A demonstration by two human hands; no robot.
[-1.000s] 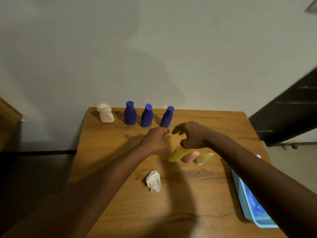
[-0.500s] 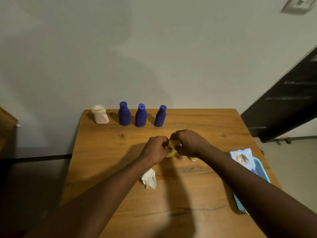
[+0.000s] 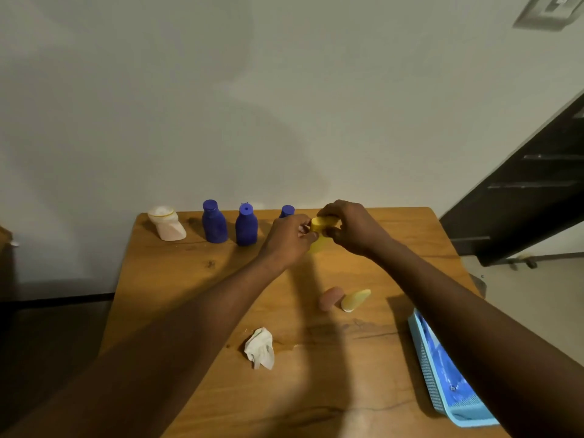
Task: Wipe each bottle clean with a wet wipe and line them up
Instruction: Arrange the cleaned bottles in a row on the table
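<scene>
Both hands hold a yellow bottle (image 3: 319, 229) above the back of the wooden table (image 3: 196, 298). My left hand (image 3: 289, 240) grips its lower body. My right hand (image 3: 350, 227) curls round its top end. Along the back edge stand a cream bottle (image 3: 167, 227) and three blue bottles (image 3: 214, 225), (image 3: 246, 226), (image 3: 287, 211), the third mostly hidden behind my left hand. A pink bottle (image 3: 330, 298) and a small yellow bottle (image 3: 354, 300) lie on their sides mid-table. A crumpled white wipe (image 3: 260, 347) lies near the front.
A light blue basket (image 3: 442, 374) sits at the table's right edge, partly under my right forearm. A pale wall rises straight behind the table. A dark staircase (image 3: 531, 184) stands at the right.
Both hands closed on the yellow bottle mid-table, lifted it and carried it toward the back row beside the third blue bottle. The pink and small yellow bottles stayed lying where they were.
</scene>
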